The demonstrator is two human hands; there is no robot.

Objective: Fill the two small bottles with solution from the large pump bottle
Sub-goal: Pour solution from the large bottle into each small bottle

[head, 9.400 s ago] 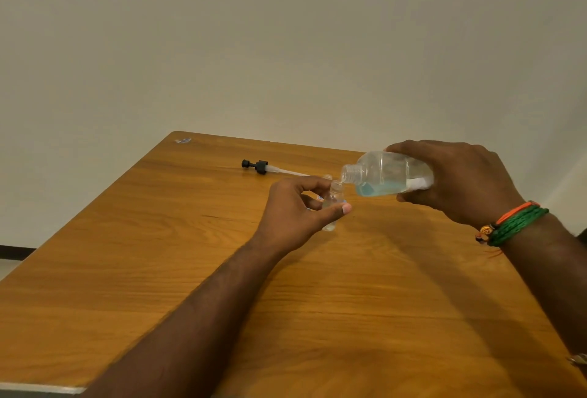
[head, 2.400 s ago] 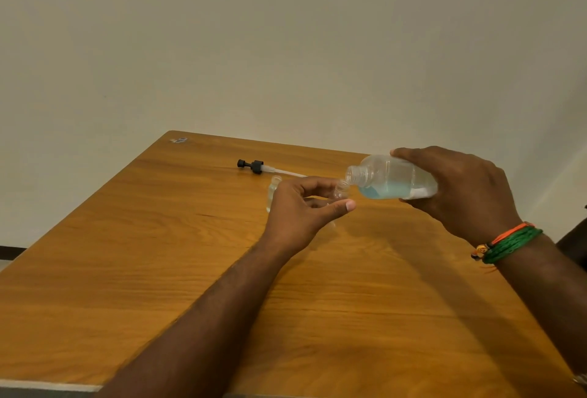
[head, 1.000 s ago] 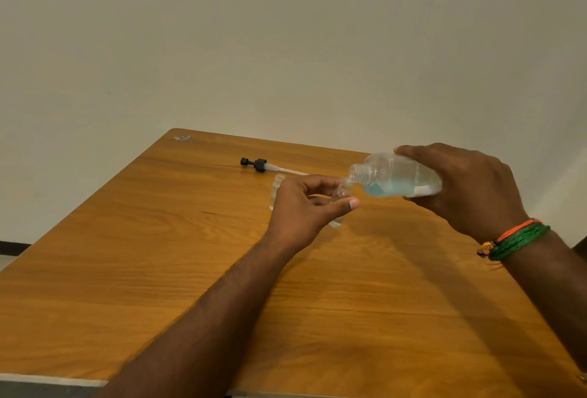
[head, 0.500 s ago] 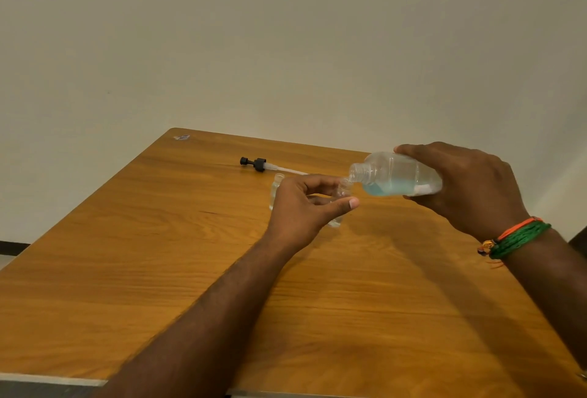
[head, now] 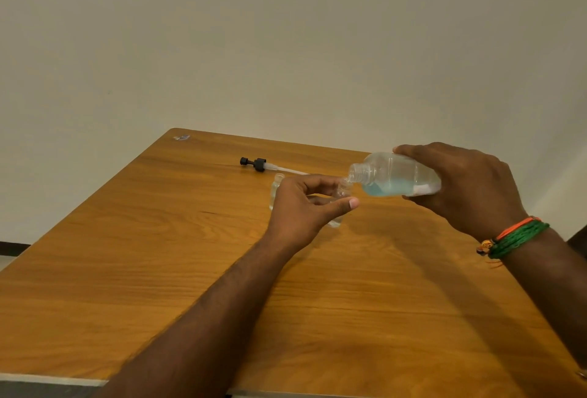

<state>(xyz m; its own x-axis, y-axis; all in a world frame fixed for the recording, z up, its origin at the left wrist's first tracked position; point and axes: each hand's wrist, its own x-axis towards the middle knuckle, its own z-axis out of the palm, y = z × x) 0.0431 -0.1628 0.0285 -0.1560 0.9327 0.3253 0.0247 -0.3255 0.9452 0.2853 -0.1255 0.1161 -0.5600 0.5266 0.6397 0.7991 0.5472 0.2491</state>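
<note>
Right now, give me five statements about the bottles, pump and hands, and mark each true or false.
1. The right hand holds the large bottle tipped sideways. True.
2. The pump is screwed onto the large bottle. False: it lies on the table.
3. The left hand holds a small bottle at the large bottle's mouth. True.
4. The liquid is red. False: it is blue.
5. The second small bottle stands behind the left hand. True.
</note>
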